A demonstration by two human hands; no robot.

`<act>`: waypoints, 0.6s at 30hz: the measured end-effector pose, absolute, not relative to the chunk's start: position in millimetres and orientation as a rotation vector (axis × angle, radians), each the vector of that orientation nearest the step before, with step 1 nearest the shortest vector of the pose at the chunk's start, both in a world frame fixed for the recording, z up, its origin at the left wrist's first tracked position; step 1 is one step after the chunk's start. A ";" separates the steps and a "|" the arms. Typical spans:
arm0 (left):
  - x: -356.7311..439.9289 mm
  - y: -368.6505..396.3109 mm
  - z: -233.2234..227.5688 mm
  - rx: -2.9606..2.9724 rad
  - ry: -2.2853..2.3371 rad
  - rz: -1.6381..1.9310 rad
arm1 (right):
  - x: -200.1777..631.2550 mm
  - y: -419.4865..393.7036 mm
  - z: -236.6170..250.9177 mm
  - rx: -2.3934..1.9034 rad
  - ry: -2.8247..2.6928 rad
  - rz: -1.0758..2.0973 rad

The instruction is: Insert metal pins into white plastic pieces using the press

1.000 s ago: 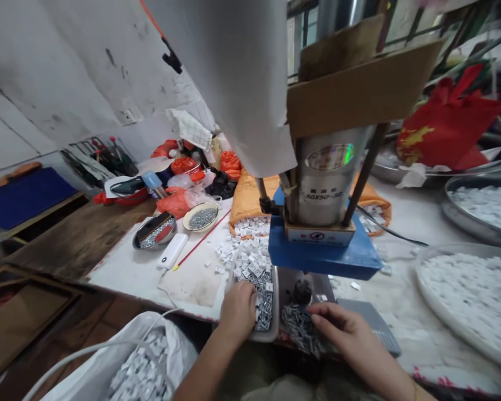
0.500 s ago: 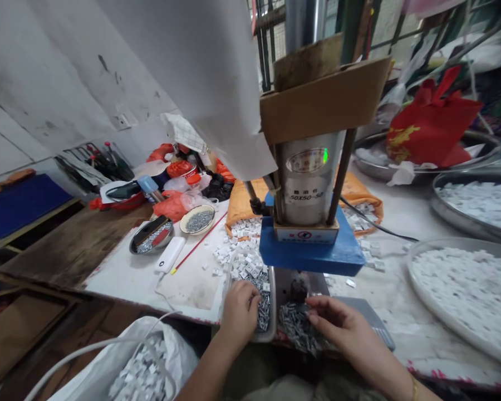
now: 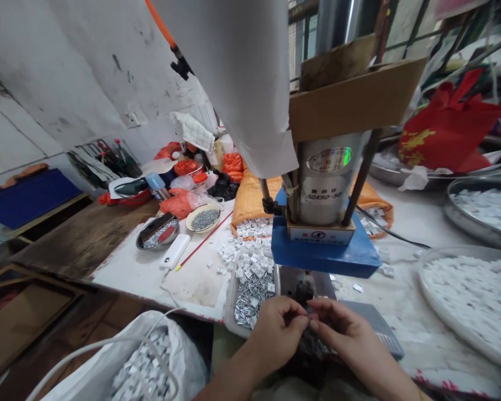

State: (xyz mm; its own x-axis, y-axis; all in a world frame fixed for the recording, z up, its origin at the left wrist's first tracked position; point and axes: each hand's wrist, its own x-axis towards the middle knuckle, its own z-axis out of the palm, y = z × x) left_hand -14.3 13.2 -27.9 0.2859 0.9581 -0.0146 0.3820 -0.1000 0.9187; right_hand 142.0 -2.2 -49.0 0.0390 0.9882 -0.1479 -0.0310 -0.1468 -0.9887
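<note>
My left hand [image 3: 279, 326] and my right hand [image 3: 338, 323] meet in front of a blue press [image 3: 325, 245], fingertips pinched close together. Whatever small piece sits between the fingers is too small and hidden to make out. Just beyond the fingertips is the press's dark round lower fixture [image 3: 304, 288]. To the left of my left hand stands a clear plastic tub [image 3: 229, 312], holding metal screws [image 3: 246, 298] and small white square pieces [image 3: 254, 266]. The dark pile of metal pieces below the fixture is mostly covered by my hands.
A round tray [image 3: 426, 278] of white pieces lies at right, with a metal basin [image 3: 453, 206] behind it. Orange sacks [image 3: 250, 195] spill white pieces behind the press. A white sack [image 3: 192, 356] stands at lower left. A grey pedal-like box [image 3: 376, 326] lies beside my right hand.
My left hand has come out of the plastic tub and moved right to meet my right hand before the press. The camera view has turned slightly left.
</note>
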 end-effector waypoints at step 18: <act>-19.3 6.1 -20.6 1.678 1.275 0.822 | 143.6 -3.9 -56.1 -1.308 -1.144 1.077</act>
State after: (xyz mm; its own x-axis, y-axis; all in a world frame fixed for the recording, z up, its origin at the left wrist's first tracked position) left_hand -19.3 6.1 -20.6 0.2639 0.9645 0.0073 0.4049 -0.1176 0.9068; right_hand 143.6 -3.9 -56.1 0.1401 0.9901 0.0073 0.0529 -0.0001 -0.9986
